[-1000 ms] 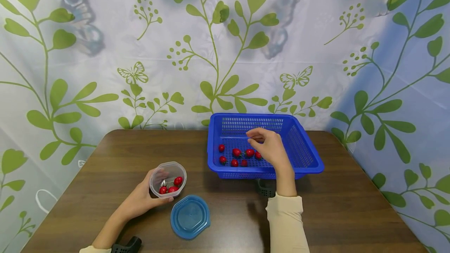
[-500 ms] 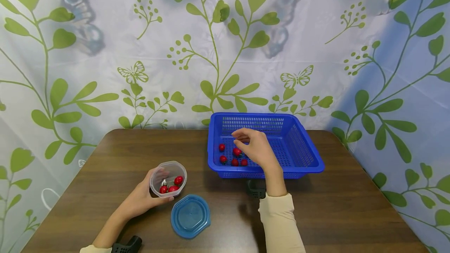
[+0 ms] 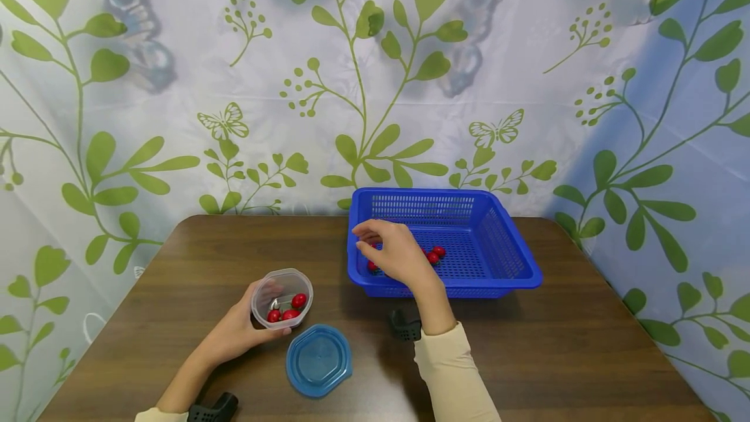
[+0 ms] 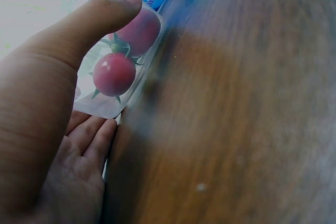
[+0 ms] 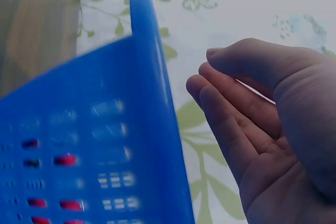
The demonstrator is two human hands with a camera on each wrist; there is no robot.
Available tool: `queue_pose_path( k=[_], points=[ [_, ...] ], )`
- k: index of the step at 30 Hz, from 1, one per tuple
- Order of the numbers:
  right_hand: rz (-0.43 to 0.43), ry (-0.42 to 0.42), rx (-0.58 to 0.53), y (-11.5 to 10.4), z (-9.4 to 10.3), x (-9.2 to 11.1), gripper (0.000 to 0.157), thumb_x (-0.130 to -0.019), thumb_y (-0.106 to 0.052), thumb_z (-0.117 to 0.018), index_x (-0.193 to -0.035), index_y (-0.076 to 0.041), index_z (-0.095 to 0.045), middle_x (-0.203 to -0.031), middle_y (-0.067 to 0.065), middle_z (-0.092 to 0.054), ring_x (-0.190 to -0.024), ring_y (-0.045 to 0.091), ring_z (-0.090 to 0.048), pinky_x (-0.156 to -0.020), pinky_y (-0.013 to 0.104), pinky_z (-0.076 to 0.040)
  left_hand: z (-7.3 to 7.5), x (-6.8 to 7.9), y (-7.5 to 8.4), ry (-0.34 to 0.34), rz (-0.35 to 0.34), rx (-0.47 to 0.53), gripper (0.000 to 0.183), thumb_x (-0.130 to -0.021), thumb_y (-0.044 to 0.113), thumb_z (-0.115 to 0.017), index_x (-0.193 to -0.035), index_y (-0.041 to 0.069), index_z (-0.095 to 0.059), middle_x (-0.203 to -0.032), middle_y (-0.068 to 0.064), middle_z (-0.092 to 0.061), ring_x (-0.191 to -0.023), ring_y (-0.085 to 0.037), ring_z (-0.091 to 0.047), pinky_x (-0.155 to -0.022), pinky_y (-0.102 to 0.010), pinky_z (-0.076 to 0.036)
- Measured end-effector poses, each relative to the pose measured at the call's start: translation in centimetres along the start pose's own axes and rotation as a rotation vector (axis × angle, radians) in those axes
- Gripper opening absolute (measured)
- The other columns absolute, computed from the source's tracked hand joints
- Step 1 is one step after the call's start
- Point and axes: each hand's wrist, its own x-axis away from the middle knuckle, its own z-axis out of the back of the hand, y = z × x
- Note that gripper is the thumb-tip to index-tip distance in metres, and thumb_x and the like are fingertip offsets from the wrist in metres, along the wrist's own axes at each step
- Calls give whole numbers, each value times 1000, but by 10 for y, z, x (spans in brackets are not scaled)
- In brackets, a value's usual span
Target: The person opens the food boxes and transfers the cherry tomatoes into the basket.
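My left hand (image 3: pixel 240 325) grips a small clear plastic container (image 3: pixel 286 283) on the table, thumb at its near side and fingers round the far side. Inside lie 3 cherry tomatoes (image 3: pixel 290 314); two of them, with green stems, show through the wall in the left wrist view, where one tomato (image 4: pixel 114 74) is nearest. My right hand (image 3: pixel 394 254) is over the left side of a blue slotted basket (image 3: pixel 451 292), hiding part of it. Its fingers are loosely bent with a gap to the thumb, and nothing shows between them in the right wrist view. More cherry tomatoes (image 3: pixel 433 258) lie in the basket.
A blue lid (image 3: pixel 318 362) lies on the brown wooden table (image 3: pixel 556 350), just right of the container. Behind the table hangs a leaf-patterned curtain (image 3: pixel 328 83). Dark devices are strapped at both wrists, including one wrist device (image 3: pixel 404 325) on the right.
My right hand has moved left across the basket, uncovering tomatoes behind it and covering others. The left hand and the container have stayed put.
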Motion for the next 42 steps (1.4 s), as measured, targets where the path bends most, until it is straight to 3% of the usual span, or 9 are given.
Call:
queue_pose_path(
  k=[7, 16, 23, 28, 35, 42],
  points=[
    [76, -72, 32, -15, -21, -4, 26, -96, -10, -72, -122, -8, -71, -116, 6, -75, -104, 17, -73, -92, 34, -58, 0, 0, 0, -2, 1, -5, 99, -77, 43, -91, -152, 13, -33, -145, -8, -59, -136, -29, -55, -105, -4, -30],
    [156, -227, 108, -38, -56, -7, 27, -98, -12, -72, -124, -8, -71, -117, 5, -76, -103, 13, -72, -90, 21, -55, 1, 1, 2, -10, -29, 16, 95, -80, 38, -90, -152, 15, -33, -143, -9, -60, -132, -31, -56, -106, -14, -39],
    [220, -343, 189, -49, -83, -4, 25, -98, -15, -71, -123, -10, -73, -114, 2, -76, -98, 6, -71, -85, 14, -54, 2, 2, 5, -23, -5, 30, 97, -81, 37, -89, -154, 13, -31, -143, -12, -58, -127, -30, -59, -103, -21, -47],
    [229, -385, 215, -50, -101, -2, 24, -97, -13, -72, -121, -12, -74, -110, 0, -76, -85, 1, -67, -77, 11, -52, 2, 2, 4, -27, 6, 26, 99, -81, 38, -89, -156, 13, -29, -140, -10, -57, -119, -25, -62, -97, -24, -51],
    [181, -431, 271, -54, -112, 0, 19, -99, -15, -71, -117, -14, -76, -97, -7, -73, -68, 1, -54, -61, 11, -45, 2, 0, 2, -10, -19, 10, 99, -80, 38, -90, -156, 16, -31, -141, -5, -58, -119, -17, -60, -100, -21, -48],
    [211, -433, 372, -58, -117, 2, 15, -103, -21, -66, -112, -19, -76, -88, -11, -68, -65, 4, -50, -58, 15, -42, 2, 1, 2, -12, -69, 30, 96, -82, 33, -89, -156, 13, -32, -142, -10, -59, -123, -24, -61, -102, -18, -46]
  ],
)
